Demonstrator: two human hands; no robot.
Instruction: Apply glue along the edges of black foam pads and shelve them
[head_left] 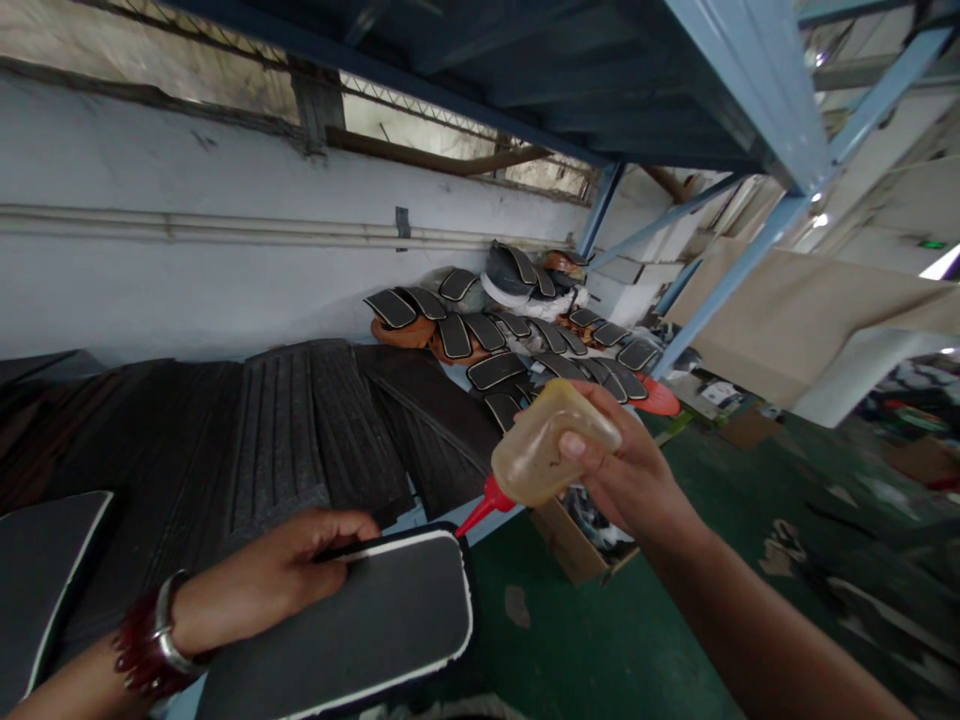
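Note:
My right hand is wrapped round a translucent, yellowish squeeze bottle, tilted downward. Its red nozzle points at the far right corner of a dark grey, rounded panel, at or just above the edge; I cannot tell if it touches. A white line runs along the panel's border. My left hand pinches the panel's far edge between thumb and fingers. Another dark panel with a white border lies at the far left, partly cut off by the frame.
Stacks of dark ribbed sheets lie along the wall. Beyond them are several small dark panels with pale borders. A blue metal rack stands overhead, and an open cardboard box is on the green floor.

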